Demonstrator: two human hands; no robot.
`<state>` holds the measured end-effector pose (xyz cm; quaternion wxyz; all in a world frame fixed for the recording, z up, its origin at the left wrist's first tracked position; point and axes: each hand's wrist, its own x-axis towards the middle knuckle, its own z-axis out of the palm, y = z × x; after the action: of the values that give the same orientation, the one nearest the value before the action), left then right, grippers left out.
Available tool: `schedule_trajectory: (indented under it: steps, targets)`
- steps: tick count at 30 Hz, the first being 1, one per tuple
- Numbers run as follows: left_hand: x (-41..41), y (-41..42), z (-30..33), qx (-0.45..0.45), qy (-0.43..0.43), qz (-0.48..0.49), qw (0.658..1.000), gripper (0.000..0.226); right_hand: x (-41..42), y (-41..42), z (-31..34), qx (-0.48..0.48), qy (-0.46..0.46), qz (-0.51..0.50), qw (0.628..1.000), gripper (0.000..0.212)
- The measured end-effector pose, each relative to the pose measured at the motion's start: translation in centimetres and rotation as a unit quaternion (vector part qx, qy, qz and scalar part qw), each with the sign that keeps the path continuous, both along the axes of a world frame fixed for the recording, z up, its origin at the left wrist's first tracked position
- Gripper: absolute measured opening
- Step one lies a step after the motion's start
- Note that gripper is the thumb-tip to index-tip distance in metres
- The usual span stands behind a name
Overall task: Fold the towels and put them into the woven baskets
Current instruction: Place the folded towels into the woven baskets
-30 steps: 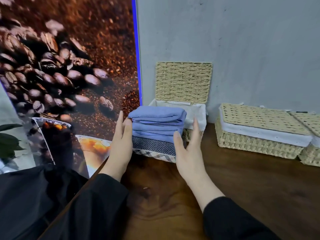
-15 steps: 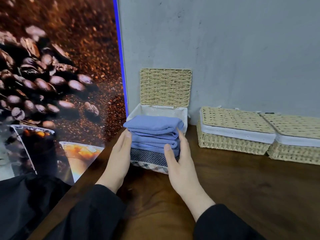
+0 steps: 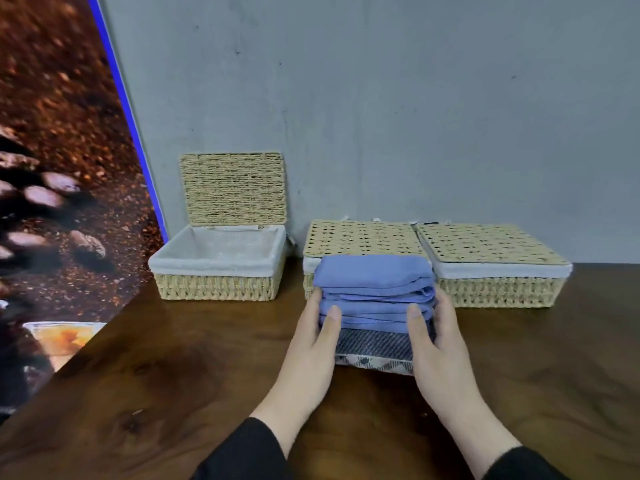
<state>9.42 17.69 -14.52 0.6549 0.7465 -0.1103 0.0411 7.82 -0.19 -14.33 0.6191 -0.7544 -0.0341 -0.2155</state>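
Since the earlier frames the towel stack (image 3: pixel 375 306) has gone from in front of the open basket (image 3: pixel 218 268) at far left to in front of the middle basket (image 3: pixel 363 240); both hands have stayed clasped on its sides throughout. Whether the stack itself moved or only the view swung cannot be told for certain.

Left to right: a coffee-bean poster (image 3: pixel 62 188) with a blue edge stands at the left. The open basket sits against the grey wall (image 3: pixel 381 98), its woven lid (image 3: pixel 232 188) upright behind it; only its pale cloth lining shows inside. The middle basket and the right basket (image 3: pixel 491 265) are lidded, contents hidden, and stand touching side by side.

The left hand (image 3: pixel 313 344) holds the stack's left side, thumb on the near face. The right hand (image 3: pixel 436 341) holds the right side likewise, fingers curved round the edge.

The stack stands on the wooden table (image 3: pixel 173 382), near the middle basket and hiding part of its front. It consists of several neatly folded blue towels above a dark grey striped one, with a checked layer at the bottom.
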Motion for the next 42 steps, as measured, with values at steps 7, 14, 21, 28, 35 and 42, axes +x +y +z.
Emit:
schedule_trajectory:
  steps: [7,14,21,28,35,42]
  targets:
    - [3.1,-5.2,-0.2,0.012,0.017,-0.011,1.0,0.063,2.6,-5.2,0.4,-0.034,0.015,0.015,0.999,0.044]
    - [4.9,-0.4,0.0,0.11,-0.125,0.183,0.969,0.052,2.2,-5.3,0.6,-0.052,-0.049,-0.112,0.991,0.055]
    - [10.7,12.1,-0.4,0.437,-0.149,0.332,0.823,0.046,-0.3,-3.0,0.8,-0.22,-0.307,-0.135,0.916,0.046]
    - [10.6,12.3,0.6,0.456,-0.211,0.289,0.815,0.024,0.5,5.3,0.1,-0.323,-0.163,0.031,0.932,0.038]
    - [4.3,9.6,0.6,0.399,-0.28,0.213,0.847,0.021,2.2,12.3,0.2,-0.25,-0.117,0.058,0.959,0.044]
    - [-1.7,9.4,1.0,0.349,-0.329,0.195,0.856,0.033,1.2,11.5,-1.0,-0.369,-0.151,0.042,0.916,0.04]
